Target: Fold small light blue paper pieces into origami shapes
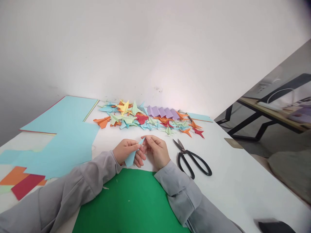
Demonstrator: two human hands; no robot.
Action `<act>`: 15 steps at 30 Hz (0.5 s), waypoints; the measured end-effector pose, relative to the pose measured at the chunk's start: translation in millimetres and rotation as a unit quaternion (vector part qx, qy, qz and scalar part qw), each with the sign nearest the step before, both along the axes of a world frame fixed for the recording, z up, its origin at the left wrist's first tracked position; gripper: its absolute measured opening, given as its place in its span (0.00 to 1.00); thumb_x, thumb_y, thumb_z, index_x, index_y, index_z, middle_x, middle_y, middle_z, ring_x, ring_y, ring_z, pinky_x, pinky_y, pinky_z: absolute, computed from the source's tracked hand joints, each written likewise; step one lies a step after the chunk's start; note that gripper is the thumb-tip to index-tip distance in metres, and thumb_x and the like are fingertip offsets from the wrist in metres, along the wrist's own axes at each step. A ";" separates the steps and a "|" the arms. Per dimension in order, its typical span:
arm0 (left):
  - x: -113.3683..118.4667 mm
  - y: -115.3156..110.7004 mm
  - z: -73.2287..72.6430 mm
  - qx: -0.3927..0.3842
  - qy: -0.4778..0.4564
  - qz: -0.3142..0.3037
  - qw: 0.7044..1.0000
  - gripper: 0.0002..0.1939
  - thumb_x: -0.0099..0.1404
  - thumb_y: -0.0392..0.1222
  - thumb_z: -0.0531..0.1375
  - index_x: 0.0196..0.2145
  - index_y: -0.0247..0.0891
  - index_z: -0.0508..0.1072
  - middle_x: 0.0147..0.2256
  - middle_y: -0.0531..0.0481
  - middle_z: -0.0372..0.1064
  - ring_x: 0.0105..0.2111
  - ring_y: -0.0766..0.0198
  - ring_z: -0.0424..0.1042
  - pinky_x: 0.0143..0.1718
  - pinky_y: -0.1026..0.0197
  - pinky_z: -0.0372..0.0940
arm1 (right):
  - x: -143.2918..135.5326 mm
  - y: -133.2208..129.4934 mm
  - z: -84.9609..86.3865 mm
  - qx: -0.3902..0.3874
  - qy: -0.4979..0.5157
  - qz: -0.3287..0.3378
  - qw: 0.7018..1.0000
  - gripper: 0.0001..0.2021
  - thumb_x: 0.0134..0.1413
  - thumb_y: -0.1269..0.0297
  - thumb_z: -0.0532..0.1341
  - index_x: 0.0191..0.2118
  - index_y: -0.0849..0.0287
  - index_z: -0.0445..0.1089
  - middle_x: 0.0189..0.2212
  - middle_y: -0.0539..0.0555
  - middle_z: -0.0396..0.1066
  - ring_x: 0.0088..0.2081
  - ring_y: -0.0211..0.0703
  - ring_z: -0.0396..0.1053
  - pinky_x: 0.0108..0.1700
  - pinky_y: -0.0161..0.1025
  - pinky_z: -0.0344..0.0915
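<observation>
A small folded piece of light blue paper (130, 159) is held between my hands, above the far edge of a green sheet (128, 200). My left hand (126, 150) is closed on its body, the thumb pressed along the fold. The fingertips of my right hand (157, 151) pinch its pointed upper end. Part of the paper is hidden behind my fingers. To the right of my right hand, black-handled scissors (184, 152) lie on the white table with their blades a little apart.
Folded paper planes (136, 116) in several colours are heaped along the wall, with a purple pleated strip (162, 112) among them. Large light blue sheets (65, 129) lie at left, near orange and red paper pieces (28, 186). A dark object (275, 226) sits at the lower right.
</observation>
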State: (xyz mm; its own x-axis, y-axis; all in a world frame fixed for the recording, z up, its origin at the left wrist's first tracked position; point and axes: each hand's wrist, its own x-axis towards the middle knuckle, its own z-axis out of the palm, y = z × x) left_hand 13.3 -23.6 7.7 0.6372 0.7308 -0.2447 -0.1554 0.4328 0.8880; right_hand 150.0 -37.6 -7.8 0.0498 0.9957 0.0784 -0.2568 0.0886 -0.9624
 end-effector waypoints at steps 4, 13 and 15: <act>2.0 -1.5 1.0 0.016 0.009 0.002 1.000 0.19 0.46 0.50 0.64 0.24 0.30 0.65 0.18 0.44 0.70 0.15 0.62 0.69 0.15 0.63 0.65 | -0.3 -0.6 -0.9 -0.001 -0.010 0.028 1.000 0.10 0.42 0.58 0.63 0.23 0.60 0.68 0.14 0.46 0.64 0.15 0.31 0.58 0.19 0.31 0.55; 1.0 -3.6 -1.6 0.121 0.056 0.058 0.989 0.19 0.50 0.50 0.62 0.31 0.29 0.70 0.29 0.41 0.73 0.19 0.62 0.72 0.20 0.61 0.68 | 2.8 3.1 -0.7 0.010 0.015 -0.034 0.999 0.09 0.43 0.59 0.62 0.25 0.60 0.71 0.17 0.49 0.68 0.21 0.35 0.65 0.21 0.31 0.59; 0.9 -4.4 -1.7 0.161 0.085 0.095 0.979 0.15 0.52 0.47 0.61 0.31 0.30 0.72 0.25 0.44 0.73 0.19 0.63 0.72 0.21 0.62 0.68 | 2.5 3.3 -0.2 0.018 0.018 -0.040 0.999 0.09 0.44 0.58 0.62 0.26 0.60 0.72 0.18 0.49 0.68 0.22 0.35 0.65 0.22 0.32 0.61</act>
State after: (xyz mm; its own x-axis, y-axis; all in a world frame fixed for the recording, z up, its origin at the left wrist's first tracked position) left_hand 14.2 -27.9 6.0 0.4531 0.8885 -0.0728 -0.0440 0.1038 0.9936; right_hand 152.4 -34.3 -8.0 0.1331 0.9848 0.1116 -0.2825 0.1456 -0.9482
